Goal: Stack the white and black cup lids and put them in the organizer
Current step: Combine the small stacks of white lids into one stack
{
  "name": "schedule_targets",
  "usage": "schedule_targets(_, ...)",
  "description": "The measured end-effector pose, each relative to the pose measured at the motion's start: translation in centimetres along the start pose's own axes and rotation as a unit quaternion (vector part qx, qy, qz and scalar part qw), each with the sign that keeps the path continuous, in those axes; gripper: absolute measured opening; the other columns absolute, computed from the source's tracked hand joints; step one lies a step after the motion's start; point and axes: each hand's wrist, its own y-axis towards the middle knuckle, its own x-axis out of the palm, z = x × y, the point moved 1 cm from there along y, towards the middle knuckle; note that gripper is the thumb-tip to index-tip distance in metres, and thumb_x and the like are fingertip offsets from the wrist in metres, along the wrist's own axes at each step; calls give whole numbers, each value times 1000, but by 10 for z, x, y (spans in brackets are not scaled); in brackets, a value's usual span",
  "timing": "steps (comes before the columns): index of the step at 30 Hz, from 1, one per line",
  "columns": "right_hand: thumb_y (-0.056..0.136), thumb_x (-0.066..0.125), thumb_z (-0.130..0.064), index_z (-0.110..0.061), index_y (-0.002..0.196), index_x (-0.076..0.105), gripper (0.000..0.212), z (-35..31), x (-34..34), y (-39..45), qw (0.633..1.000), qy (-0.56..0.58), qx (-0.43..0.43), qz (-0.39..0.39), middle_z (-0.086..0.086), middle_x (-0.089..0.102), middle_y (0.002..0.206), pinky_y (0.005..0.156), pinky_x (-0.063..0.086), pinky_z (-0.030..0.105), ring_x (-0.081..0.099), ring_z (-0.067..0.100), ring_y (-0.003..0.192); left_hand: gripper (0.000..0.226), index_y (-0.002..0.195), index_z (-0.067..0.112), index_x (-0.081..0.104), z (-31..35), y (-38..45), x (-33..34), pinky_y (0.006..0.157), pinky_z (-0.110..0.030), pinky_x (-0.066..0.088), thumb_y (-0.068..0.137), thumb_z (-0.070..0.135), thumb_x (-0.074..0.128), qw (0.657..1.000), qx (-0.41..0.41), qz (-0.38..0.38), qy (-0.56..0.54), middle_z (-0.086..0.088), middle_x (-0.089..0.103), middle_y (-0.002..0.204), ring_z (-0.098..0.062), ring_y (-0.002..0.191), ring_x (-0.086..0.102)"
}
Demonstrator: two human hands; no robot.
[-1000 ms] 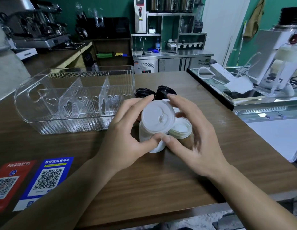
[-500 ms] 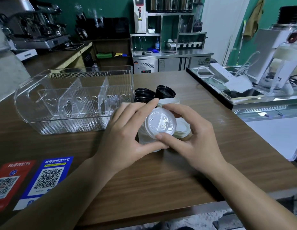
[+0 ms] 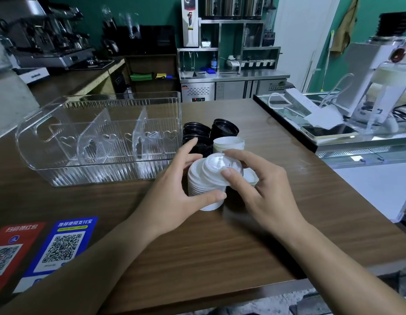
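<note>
Payment stickers [image 3: 45, 248] with QR codes lie at the near left edge of the bench [image 3: 220, 246]. Beyond them, at bench centre, stands the white lid stack [image 3: 203, 189]. The left hand [image 3: 174, 192] grips its side wall, thumb in front and fingers curled round the back. The right hand [image 3: 258, 192] pinches a single white lid [image 3: 220, 170] by its rim, thumb on the near edge, and holds it tilted on top of the stack, not fully seated.

Handling, by judgement: the lids are thin moulded plastic, light, springy and smooth. A tall stack is likely to buckle or slide apart if squeezed at mid-height. Hold it at the base and top together, and take single lids by the rim.

Just behind stand a second, shorter white stack [image 3: 229, 143] and three black lid stacks [image 3: 224, 129], touching or just beside one another. To the left sits the clear organizer [image 3: 99, 164], with upright dividers and no lids visible inside.
</note>
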Motion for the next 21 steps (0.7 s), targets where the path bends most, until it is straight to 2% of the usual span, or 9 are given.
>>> schedule_targets(4, 104, 70, -53, -21, 136, 76, 46, -1, 3, 2, 1000, -14, 5, -19, -16, 79, 122, 99, 55, 26, 73, 8, 116, 123, 172, 63, 17, -6, 1, 5, 131, -47, 43, 75, 81, 91, 999, -27, -34, -28, 31, 58, 160, 4, 151, 54)
schedule_targets(8, 103, 68, -52, -20, 137, 76, 47, -2, 4, 2, 999, -27, 2, -35, -17, 78, 124, 99, 51, 19, 72, 4, 118, 124, 173, 60, 18, -6, 1, 9, 130, -46, 45, 76, 75, 93, 998, -22, -50, -43, 32, 60, 157, 3, 150, 57)
schedule_targets(12, 105, 68, -47, -18, 140, 74, 45, -1, 6, 2, 998, -22, 0, -66, -15, 77, 131, 105, 51, 19, 69, 0, 125, 125, 174, 60, 17, -7, 0, 12, 130, -45, 44, 76, 71, 94, 996, -19, -62, -56, 29, 60, 159, 2, 150, 57)
schedule_targets(17, 109, 67, -38, -19, 142, 73, 39, -2, 4, 2, 995, -20, -17, -98, -15, 74, 137, 109, 47, 16, 65, -2, 132, 127, 174, 61, 14, -10, 2, 10, 133, -48, 41, 76, 77, 93, 995, -20, -73, -71, 27, 57, 164, -1, 156, 53)
schedule_targets(21, 111, 64, -35, -19, 147, 70, 41, -1, 3, 1, 992, -17, -37, -121, -13, 67, 152, 121, 42, 21, 56, -2, 146, 125, 174, 60, 15, -11, 3, 10, 135, -49, 37, 78, 74, 93, 994, -20, -79, -79, 28, 53, 168, 1, 159, 47)
